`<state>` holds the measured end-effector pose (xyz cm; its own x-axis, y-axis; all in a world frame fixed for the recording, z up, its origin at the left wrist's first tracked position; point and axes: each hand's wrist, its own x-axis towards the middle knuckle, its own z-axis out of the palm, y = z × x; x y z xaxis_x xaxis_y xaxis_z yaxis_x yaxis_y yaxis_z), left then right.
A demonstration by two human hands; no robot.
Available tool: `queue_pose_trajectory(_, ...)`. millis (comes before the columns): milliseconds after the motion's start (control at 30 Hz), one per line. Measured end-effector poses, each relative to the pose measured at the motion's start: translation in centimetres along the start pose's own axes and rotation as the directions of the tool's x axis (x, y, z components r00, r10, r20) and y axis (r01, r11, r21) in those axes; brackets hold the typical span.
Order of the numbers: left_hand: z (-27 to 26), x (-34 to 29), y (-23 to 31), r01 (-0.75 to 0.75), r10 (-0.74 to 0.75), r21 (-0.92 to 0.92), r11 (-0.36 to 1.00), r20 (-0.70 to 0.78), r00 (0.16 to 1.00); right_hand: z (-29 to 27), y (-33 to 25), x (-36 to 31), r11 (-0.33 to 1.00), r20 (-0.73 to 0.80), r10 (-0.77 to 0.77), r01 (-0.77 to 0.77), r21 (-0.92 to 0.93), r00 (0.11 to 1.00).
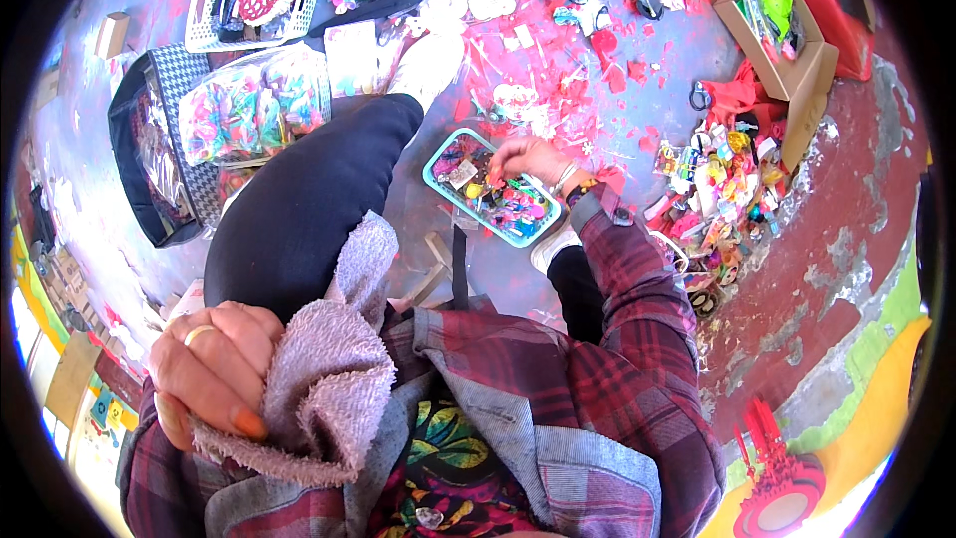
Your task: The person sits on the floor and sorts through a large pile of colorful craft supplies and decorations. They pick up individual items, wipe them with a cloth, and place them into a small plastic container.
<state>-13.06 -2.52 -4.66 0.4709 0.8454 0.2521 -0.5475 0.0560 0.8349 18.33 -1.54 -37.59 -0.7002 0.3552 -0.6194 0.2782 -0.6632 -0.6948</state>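
Observation:
My left hand (221, 364), a ring on one finger, is closed around a greyish-mauve terry towel (339, 389) near my lap. The towel hangs over my thigh. Farther off, my right hand (533, 161) reaches into a small light-blue plastic basket (519, 241) on the floor between my feet. Its fingers are bent together over the contents; what they hold, if anything, is too small to make out. Colourful small trinkets fill the basket, among them a yellow round piece (473, 191) and a pale square piece (462, 174).
To the right lies a heap of mixed small items (722, 174), below an open cardboard box (797, 70). On the left are a clear bag of colourful pieces (264, 105), a black-lined houndstooth box (189, 90) and a white basket (204, 35). Red scraps (607, 50) litter the floor ahead.

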Motion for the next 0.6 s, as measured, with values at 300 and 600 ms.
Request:
queue_pose_trajectory(300, 0.8, 0.3, 0.6, 0.090, -0.090, -0.004, 0.996, -0.067, 0.994, -3.7, -0.5, 5.2, 0.572, -0.610, -0.483, -0.301, -0.763, 0.629)
queue_pose_trajectory(600, 0.7, 0.5, 0.7, 0.091, -0.089, 0.024, 0.996, -0.060, 0.994, -5.7, 2.8, 5.9, 0.615, -0.700, -0.331, -0.418, -0.669, 0.633)
